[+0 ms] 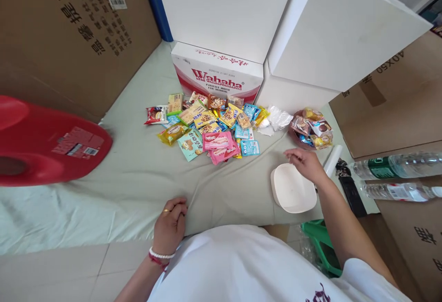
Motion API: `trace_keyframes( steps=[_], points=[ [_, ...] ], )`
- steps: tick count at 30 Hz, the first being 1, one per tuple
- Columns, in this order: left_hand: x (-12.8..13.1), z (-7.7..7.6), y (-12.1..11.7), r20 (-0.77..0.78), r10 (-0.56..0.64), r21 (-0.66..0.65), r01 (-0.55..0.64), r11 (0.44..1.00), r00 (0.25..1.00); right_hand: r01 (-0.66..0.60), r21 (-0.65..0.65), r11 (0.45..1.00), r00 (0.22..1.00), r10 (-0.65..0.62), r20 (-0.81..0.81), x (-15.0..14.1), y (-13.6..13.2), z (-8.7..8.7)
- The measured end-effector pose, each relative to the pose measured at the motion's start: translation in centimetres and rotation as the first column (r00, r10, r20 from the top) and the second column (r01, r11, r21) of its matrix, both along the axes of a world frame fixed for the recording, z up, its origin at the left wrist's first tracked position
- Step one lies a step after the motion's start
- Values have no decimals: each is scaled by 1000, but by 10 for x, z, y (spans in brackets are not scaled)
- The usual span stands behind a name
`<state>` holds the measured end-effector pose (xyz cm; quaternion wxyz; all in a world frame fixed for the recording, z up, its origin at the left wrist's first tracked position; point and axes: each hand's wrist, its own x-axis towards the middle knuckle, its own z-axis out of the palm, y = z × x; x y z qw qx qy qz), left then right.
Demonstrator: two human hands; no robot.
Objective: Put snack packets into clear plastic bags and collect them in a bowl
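My left hand [170, 225] rests on the front edge of the cloth-covered table, its fingers curled closed with nothing showing in them. Over the far rim of a white square bowl [293, 191] is my right hand [304, 163], fingers bent together and no object visible between them. Whether it touches the rim I cannot tell. The bowl's inside looks bare. Ahead lies a pile of wrapped snacks, with pink wafer packs [217, 141], a mint-green packet [191, 144] and blue sachets [249, 148] at its front. Behind my right hand, a dark red bowl [297, 137] holds several wrapped snacks.
A Wahaha carton [217, 74] and white boxes [228, 12] stand behind the pile. A red plastic jug [79, 141] lies left, by a large cardboard box [69, 30]. Clear bottles [414, 166] and a black phone-like object [352, 196] lie right; a green crate [319, 242] is below.
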<state>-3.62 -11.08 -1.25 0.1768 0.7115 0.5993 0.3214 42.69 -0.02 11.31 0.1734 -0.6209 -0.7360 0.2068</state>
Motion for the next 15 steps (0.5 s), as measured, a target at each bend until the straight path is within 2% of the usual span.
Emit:
trace_keyframes(
  steps=[2,5,8,11,13,14,15],
  points=[
    [4,-3,-1,-25,14,60,-12,998,1000,80,26,996,989,-83,122,-7,35,-8],
    [8,-4,-3,-32,18,124,-14,992,999,121,-66,990,922,-88,378,-26,90,-21],
    [7,-3,-5,-12,12,121,-11,993,1000,172,-123,977,873,-93,479,-49,126,-32],
    [1,1,-10,78,56,39,-60,997,995,189,-120,975,882,-115,457,-58,134,-33],
    [-3,7,-14,167,116,-38,-111,993,979,199,-102,975,890,-137,435,-56,122,-26],
    [-3,12,-15,215,132,-76,-118,990,968,210,-97,973,918,-162,362,-54,112,-21],
    [-1,18,-14,267,132,-112,-105,988,955,225,-111,968,955,-197,222,-53,99,-15]
  ],
)
